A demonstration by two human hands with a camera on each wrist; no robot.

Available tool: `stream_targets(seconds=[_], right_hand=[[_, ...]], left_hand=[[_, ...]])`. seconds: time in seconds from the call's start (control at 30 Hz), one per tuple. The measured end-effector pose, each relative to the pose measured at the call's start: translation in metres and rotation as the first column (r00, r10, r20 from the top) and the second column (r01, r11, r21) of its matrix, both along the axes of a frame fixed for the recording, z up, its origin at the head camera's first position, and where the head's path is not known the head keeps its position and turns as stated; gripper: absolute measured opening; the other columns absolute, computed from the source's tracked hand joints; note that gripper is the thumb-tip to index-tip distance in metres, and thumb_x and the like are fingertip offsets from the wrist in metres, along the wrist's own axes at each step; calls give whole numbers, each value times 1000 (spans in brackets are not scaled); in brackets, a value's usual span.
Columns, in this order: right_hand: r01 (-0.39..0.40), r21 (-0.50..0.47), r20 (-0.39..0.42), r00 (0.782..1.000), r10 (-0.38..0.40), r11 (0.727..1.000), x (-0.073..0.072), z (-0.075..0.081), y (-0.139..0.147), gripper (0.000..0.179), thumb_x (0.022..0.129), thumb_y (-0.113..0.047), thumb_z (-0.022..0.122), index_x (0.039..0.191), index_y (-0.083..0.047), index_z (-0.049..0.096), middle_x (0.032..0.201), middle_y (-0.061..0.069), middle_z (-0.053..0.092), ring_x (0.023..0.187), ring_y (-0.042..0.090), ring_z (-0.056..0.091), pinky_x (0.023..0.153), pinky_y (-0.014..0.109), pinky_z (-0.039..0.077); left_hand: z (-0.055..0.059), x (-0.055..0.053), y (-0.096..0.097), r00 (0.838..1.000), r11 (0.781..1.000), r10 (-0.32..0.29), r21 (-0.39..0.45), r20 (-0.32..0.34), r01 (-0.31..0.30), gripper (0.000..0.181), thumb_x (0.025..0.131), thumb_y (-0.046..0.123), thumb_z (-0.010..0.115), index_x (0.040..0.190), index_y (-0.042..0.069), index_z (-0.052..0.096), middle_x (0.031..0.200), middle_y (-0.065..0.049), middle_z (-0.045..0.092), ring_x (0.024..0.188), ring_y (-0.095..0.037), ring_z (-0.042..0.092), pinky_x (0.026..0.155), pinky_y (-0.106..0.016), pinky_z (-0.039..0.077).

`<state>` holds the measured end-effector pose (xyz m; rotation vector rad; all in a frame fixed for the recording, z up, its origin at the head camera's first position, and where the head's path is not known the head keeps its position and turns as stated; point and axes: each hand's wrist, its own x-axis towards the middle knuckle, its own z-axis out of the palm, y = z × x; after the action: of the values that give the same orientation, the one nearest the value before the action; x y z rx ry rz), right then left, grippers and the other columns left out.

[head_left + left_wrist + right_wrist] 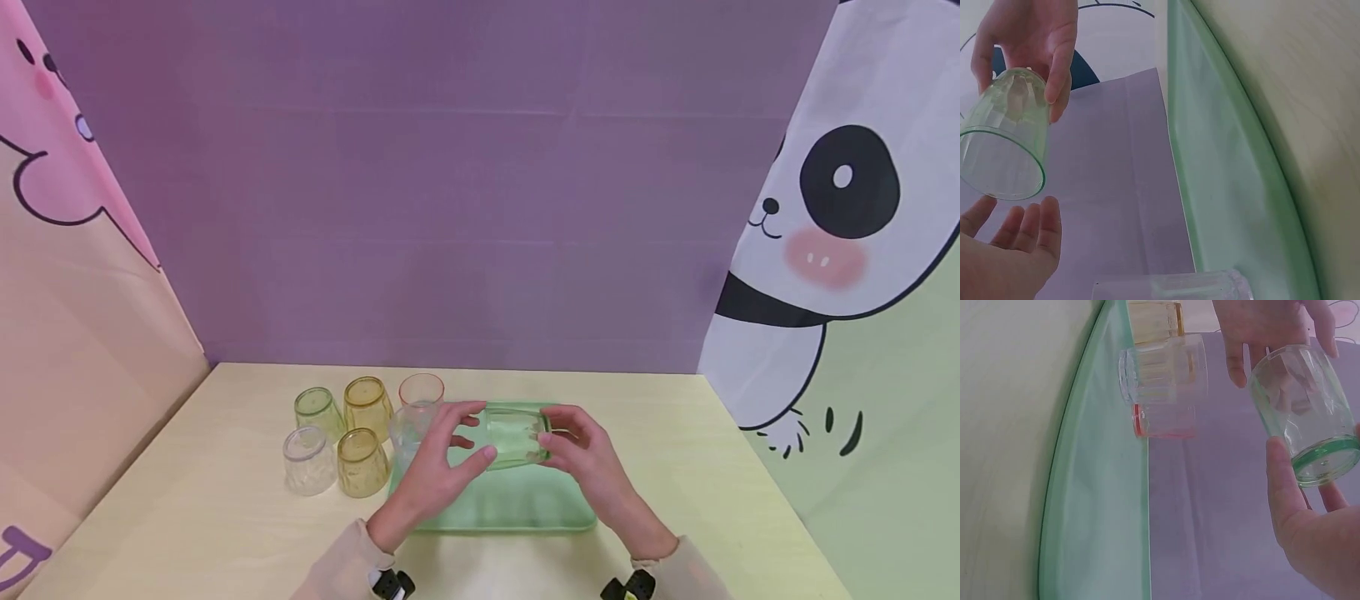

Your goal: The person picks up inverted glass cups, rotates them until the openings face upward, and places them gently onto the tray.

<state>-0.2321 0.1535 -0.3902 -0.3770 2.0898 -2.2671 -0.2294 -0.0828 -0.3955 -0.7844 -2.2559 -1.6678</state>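
A pale green drinking glass point(513, 437) lies sideways in the air above a green tray point(517, 508). My right hand point(588, 462) grips it around the thick base, fingers and thumb on opposite sides, as the right wrist view shows with the glass point(1307, 412) at close range. The glass's mouth points toward my left hand point(442, 458). That hand has its fingers spread and loosely bent beside the rim; in the left wrist view the left hand point(1013, 250) holds nothing, and whether a fingertip touches the rim is unclear.
Left of the tray stand upside-down glasses: a green one point(317, 410), two amber ones point(367, 407) and a clear one point(309, 467). A red-rimmed glass point(422, 388) and another clear glass point(405, 429) stand near the tray's left end, partly behind my left hand. A purple backdrop point(480, 208) closes the far side.
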Motion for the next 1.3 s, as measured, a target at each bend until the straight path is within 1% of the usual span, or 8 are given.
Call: stream_targets(seconds=[0.17, 0.33, 0.43, 0.53, 0.63, 0.83, 1.13, 1.3], right_hand=[[1, -9, 13, 1000, -1, 1000, 2, -2, -3, 42, 95, -9, 67, 132, 6, 53, 124, 20, 57, 106, 23, 64, 88, 41, 59], [-7, -21, 13, 1000, 8, 1000, 2, -3, -5, 42, 95, -9, 66, 132, 6, 52, 124, 22, 56, 105, 21, 64, 88, 43, 58], [-13, -18, 7, 1000, 13, 1000, 2, -3, -5, 41, 95, -9, 66, 131, 6, 52, 123, 22, 55, 105, 23, 63, 87, 42, 59], [-20, -15, 1, 1000, 20, 1000, 3, -3, -5, 40, 95, -9, 65, 130, 7, 52, 122, 23, 55, 105, 24, 63, 87, 43, 59], [-27, -9, -2, 1000, 27, 1000, 4, -3, -5, 40, 96, -9, 65, 130, 7, 52, 122, 22, 55, 104, 22, 63, 88, 43, 58], [-30, 31, 2, 1000, 30, 999, 3, -2, -5, 40, 96, -12, 66, 130, 4, 54, 122, 20, 56, 110, 23, 60, 89, 41, 58], [-97, 131, 13, 995, 97, 987, 3, -6, 0, 44, 98, -19, 65, 134, 2, 52, 120, 15, 60, 108, 22, 63, 93, 41, 56], [-134, 168, 6, 991, 135, 977, 3, -9, 5, 44, 98, -21, 66, 136, 0, 52, 124, 17, 61, 109, 24, 65, 95, 48, 55]], left_hand=[[-4, 0, 2, 999, 1000, -12, 15, 42, 11, 54, 95, 19, 71, 145, 14, 51, 138, -13, 51, 120, -33, 53, 95, -49, 52], [-5, 0, 2, 996, 998, -35, 50, 77, 31, 53, 95, 17, 71, 145, 15, 50, 140, -16, 49, 120, -29, 52, 95, -40, 54], [-5, 0, 1, 995, 997, -53, 68, 86, 47, 53, 95, 15, 70, 144, 14, 50, 140, -17, 48, 121, -30, 51, 95, -42, 54], [-4, 0, 1, 993, 996, -66, 74, 101, 58, 53, 95, 15, 70, 144, 13, 49, 139, -16, 48, 121, -31, 52, 95, -43, 54], [-4, 0, 1, 991, 996, -65, 75, 116, 57, 53, 95, 16, 70, 144, 13, 50, 138, -14, 49, 121, -31, 52, 94, -38, 54], [-1, 0, 0, 993, 996, -59, 79, 101, 51, 52, 95, 14, 70, 142, 10, 50, 138, -15, 51, 120, -30, 53, 93, -33, 53], [3, -1, -2, 997, 1000, -27, 15, 77, 26, 49, 92, 14, 73, 137, 7, 54, 127, -9, 57, 114, -28, 54, 88, -36, 55], [9, -2, -3, 998, 998, -17, -54, 59, 20, 49, 90, 16, 74, 136, 9, 56, 125, -7, 57, 112, -27, 54, 87, -42, 54]])
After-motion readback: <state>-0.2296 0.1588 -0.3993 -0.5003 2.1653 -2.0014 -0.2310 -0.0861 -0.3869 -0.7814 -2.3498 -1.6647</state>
